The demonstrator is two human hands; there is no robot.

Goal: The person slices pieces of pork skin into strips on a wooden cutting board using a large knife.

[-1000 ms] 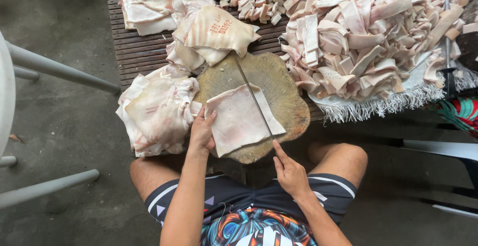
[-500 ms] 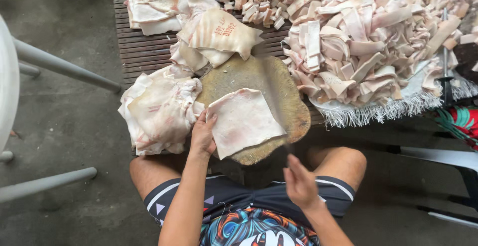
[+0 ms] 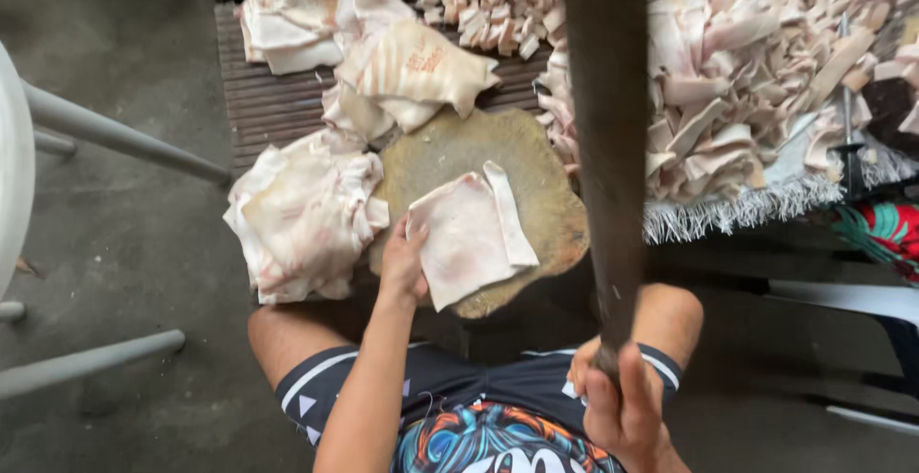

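The pork-skin slab [image 3: 469,238] lay flat on the round chopping block [image 3: 536,171], one strip already parted along its far edge. Our left hand [image 3: 402,267] pressed its near edge, fingers spread flat. Our right hand [image 3: 622,406] gripped the raised cleaver [image 3: 605,128]. We judged a misaimed chop could catch those fingers.

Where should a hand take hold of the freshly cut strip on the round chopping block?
Probably at the strip's upper end, coming from the right side of the chopping block. It lies along the right edge of the flat slab, with bare wood beside it, while the left hand presses the slab's left edge. The right hand holds a raised blade.
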